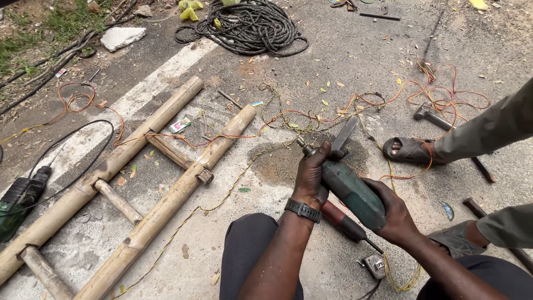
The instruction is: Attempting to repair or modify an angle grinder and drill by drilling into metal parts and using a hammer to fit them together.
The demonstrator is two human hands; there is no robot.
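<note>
1. Head view: you sit on the asphalt road (344, 61) with a green electric drill (351, 191) held across your lap line, its nose pointing to about 11 o'clock.
2. Your left hand (311, 175) wraps the front of the drill at the chuck (307, 149), fingers pressed together and curled round it. Judged, this grip steadies the nose so the body cannot twist.
3. Your right hand (395, 214) cups the rear of the drill body from the 4 o'clock side, fingers closed under the casing. Whether a finger rests on the trigger cannot be told.
4. The drill thus lies between both palms, the chuck emerging at 11 o'clock from your left fingers, the red rear handle (341, 221) projecting at 7 o'clock below them.
5. A flat grey metal piece (344, 134) stands just beyond the chuck at 1 o'clock; contact cannot be confirmed.
6. A bamboo ladder (139, 189) lies at 9 o'clock, well apart, with orange and yellow wire (311, 116) trailing over it.
7. Another person's sandalled foot (408, 150) sits at 2 o'clock, near the drill; a hammer (430, 116) lies beyond it.
8. A second drill (19, 203) rests at the far left edge; a coiled rope (250, 25) at 12 o'clock.
</note>
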